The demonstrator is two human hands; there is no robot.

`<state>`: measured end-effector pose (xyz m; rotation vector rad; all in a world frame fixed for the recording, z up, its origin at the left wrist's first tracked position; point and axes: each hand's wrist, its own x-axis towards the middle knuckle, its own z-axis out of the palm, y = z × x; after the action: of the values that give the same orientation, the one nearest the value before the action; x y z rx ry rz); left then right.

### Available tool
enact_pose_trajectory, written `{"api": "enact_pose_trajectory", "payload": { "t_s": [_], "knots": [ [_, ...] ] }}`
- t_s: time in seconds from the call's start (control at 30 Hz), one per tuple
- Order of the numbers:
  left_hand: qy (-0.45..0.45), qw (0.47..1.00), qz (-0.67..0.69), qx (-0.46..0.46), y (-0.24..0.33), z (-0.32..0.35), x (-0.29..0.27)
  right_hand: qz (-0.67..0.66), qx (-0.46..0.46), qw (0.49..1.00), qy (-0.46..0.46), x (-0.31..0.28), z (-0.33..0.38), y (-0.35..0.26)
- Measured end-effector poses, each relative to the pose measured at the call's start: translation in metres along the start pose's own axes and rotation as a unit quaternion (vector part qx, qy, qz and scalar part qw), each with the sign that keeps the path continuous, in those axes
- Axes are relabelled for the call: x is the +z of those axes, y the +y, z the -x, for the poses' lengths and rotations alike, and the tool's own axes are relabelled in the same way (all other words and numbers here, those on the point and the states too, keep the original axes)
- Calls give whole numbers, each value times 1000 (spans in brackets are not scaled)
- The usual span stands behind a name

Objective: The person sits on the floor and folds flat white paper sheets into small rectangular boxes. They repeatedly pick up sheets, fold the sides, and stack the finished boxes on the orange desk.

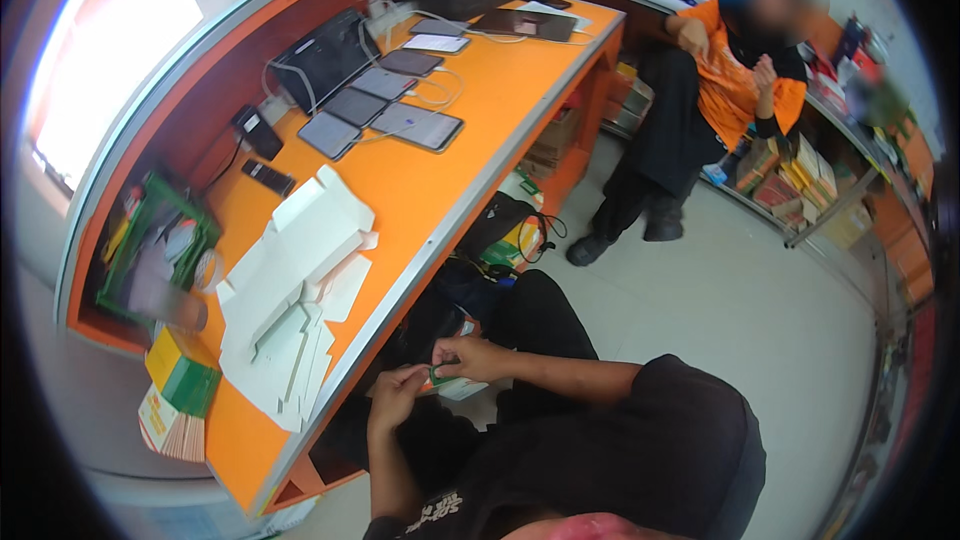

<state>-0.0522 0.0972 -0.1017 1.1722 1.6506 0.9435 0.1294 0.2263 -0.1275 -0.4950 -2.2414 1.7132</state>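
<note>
Over my lap, beside the table's front edge, my left hand (pixel 399 389) and my right hand (pixel 464 358) are closed on a small green-and-white carton (pixel 458 387) with orange parts. The fingers of both hands meet at its green end and cover much of it. On the orange table (pixel 405 240), unfolded white cartons (pixel 290 290) lie in a loose stack to the left of my hands. At the table's near left corner, a yellow-and-green box (pixel 184 372) stands by a fanned stack of cards or flat cartons (pixel 172 425).
Several phones (pixel 418 126) with white cables lie farther along the table. A green basket (pixel 160 250) and a black handset (pixel 268 177) are at its left. Across the floor sits a person in an orange top (pixel 715 80), near shelves of boxes (pixel 785 175). A black bag (pixel 500 225) rests below the table.
</note>
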Motion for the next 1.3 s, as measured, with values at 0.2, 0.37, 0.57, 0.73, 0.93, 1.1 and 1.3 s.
{"api": "enact_pose_trajectory", "payload": {
  "t_s": [0.2, 0.37, 0.57, 0.73, 0.93, 1.1, 1.3],
  "knots": [
    [-10, 994, 20, -105, 38, 11, -2, -55, 33, 997, -45, -2, 3, 8],
    [-70, 992, 75, -68, -28, -4, 8, -143, 86, 979, -115, -9, 12, 14],
    [-100, 992, 47, -57, -8, -5, 15, -181, 84, 975, -95, -4, 20, 21],
    [-71, 990, 11, -124, 24, 5, 2, -77, 38, 996, -30, 8, 19, 6],
    [-54, 989, 69, -118, 14, 11, 11, 80, -52, 995, -3, 2, 29, -13],
    [-55, 982, 147, -108, -2, 36, 32, 156, -63, 983, -72, -6, 43, -23],
    [-176, 904, 313, -231, -34, 48, 36, 58, -55, 980, -185, -10, 60, -26]
  ]
}}
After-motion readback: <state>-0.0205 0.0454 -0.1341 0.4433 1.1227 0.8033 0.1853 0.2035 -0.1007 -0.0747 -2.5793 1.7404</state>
